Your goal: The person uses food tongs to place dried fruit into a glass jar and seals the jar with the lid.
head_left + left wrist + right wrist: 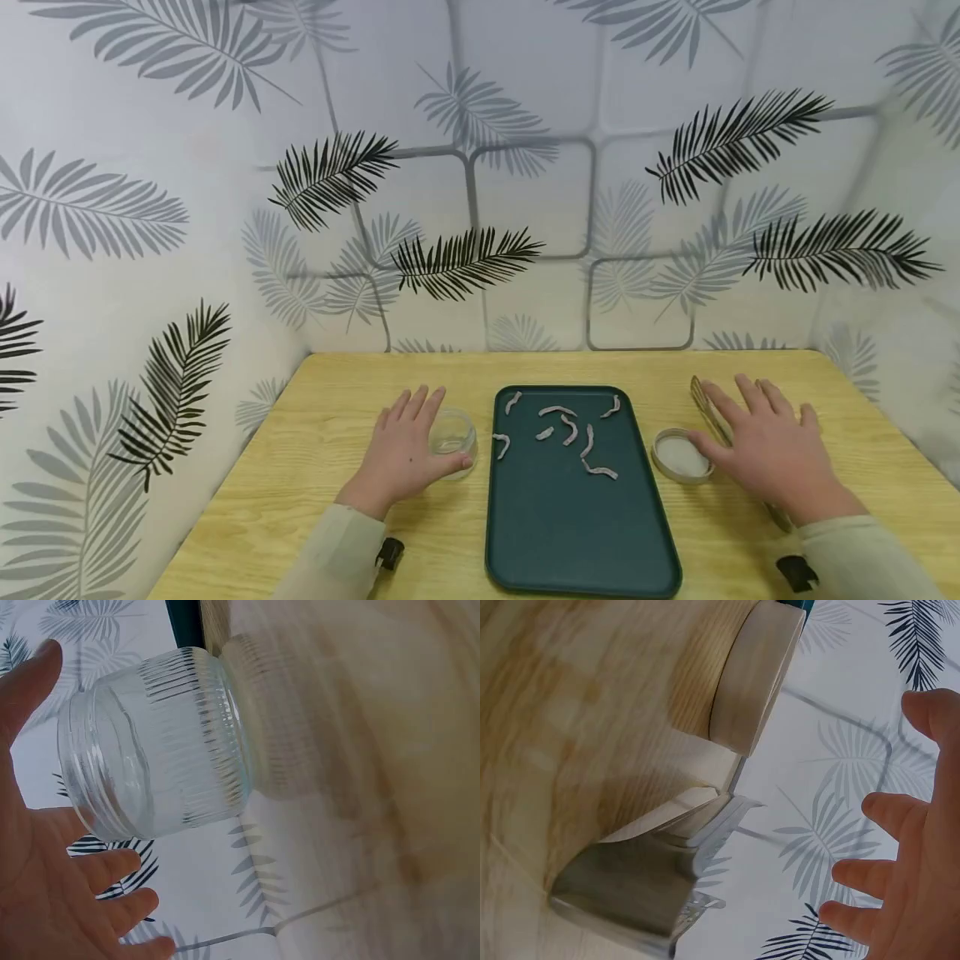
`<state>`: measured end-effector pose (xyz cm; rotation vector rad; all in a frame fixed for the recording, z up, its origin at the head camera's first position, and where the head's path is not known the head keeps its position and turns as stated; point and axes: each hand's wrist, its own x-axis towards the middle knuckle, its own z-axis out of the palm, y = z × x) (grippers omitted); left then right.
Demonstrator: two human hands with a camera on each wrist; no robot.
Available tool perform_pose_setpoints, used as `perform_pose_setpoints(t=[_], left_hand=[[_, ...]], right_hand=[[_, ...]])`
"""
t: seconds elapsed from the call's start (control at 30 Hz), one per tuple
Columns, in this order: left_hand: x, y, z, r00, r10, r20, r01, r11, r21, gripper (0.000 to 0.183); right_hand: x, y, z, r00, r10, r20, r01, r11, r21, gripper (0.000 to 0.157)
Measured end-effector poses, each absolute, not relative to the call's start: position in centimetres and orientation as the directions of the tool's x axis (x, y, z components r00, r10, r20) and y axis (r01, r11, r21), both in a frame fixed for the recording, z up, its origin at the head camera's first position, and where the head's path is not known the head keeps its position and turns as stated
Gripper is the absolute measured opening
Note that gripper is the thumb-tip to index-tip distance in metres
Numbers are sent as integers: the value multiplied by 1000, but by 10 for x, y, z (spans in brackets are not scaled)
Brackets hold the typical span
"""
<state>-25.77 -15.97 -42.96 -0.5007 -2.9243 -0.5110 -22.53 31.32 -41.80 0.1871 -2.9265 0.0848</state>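
Beside and over a clear glass jar (pixel 459 433) hovers my left hand (pixel 401 458), fingers straight and thumb spread. The left wrist view shows the ribbed jar (pixel 176 742) standing with its mouth uncovered; whether a finger touches it I cannot tell. My right hand (pixel 780 454) is spread above metal tongs (pixel 700 392), which it partly hides. In the right wrist view the fingers are apart from the tongs (pixel 630 889). A round lid (pixel 682 456) lies near the right thumb. Between the hands, a dark green tray (pixel 581 533) bears several pale, curved strips (pixel 600 472).
A light wood table (pixel 262 492) carries everything. Behind it and at the sides rise walls (pixel 525 200) with a leaf pattern. The strips lie in the far half of the tray.
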Motion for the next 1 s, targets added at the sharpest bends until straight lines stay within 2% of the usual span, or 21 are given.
perform_pose_setpoints(t=[0.27,0.5,0.73,1.0], left_hand=[[-265,-160,-439,-967,243,83,241,748,618,115],[-269,-161,-446,-976,218,-12,120,582,805,117],[-272,-163,-454,-970,236,-53,62,452,890,115],[-276,-169,-467,-960,281,20,128,371,920,107]], right_hand=[[-226,328,-422,-992,-62,110,-73,993,-95,91],[-226,344,-431,-997,-40,67,-50,987,-155,92],[-227,358,-434,-999,-20,-49,-8,973,-229,100],[-235,363,-433,-981,-36,-190,20,958,-286,116]])
